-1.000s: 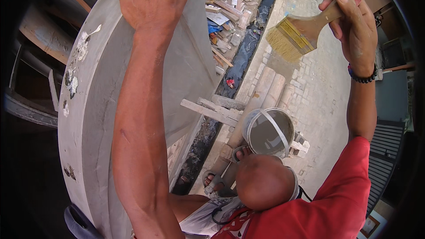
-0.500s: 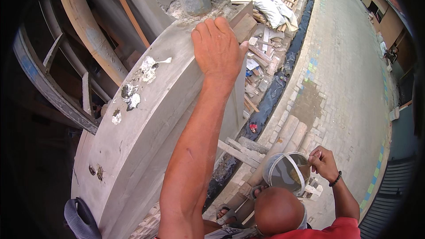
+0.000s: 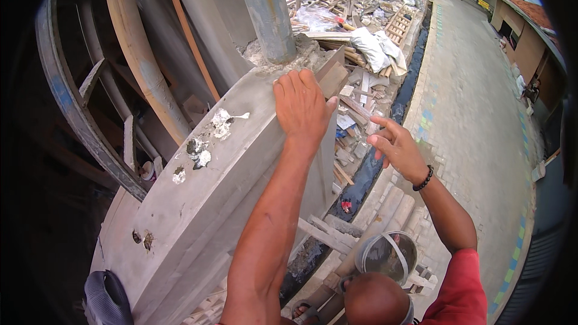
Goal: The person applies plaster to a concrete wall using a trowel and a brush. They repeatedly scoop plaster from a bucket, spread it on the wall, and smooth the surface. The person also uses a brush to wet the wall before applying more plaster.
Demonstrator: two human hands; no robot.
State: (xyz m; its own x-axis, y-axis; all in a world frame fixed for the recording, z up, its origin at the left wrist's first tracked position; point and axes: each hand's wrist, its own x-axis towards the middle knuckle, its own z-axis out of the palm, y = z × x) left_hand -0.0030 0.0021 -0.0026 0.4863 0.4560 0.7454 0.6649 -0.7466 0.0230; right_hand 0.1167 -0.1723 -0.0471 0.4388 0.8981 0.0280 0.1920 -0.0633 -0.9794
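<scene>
For the step in hand, seemingly work along the concrete ledge with one hand bracing, steady support matters most, as judged. Weight is best kept on the left hand, with the loose, crumbly base around the metal post avoided as a hold. The right hand should be brought in slowly, with the left thumb kept clear, and the elbow should be kept away from the bucket so nothing is knocked.

Pose: left arm is stretched up along the ledge, palm down over its front edge near the post. Left fingers are held close together and bent, thumb spread toward the wooden block; whether anything is gripped under the palm cannot be told. Right arm is bent at the elbow, forearm angled up and inward, wrist with dark bracelet raised over the drainage ditch. Right fingers are partly extended, thumb near them in a narrow gap; whether something thin is held cannot be told against the rubble.

Ledge is set diagonally, lower left to upper middle, under the left hand. Bucket is seen lower right, beside the round poles, grey contents inside, near the bent knee.
</scene>
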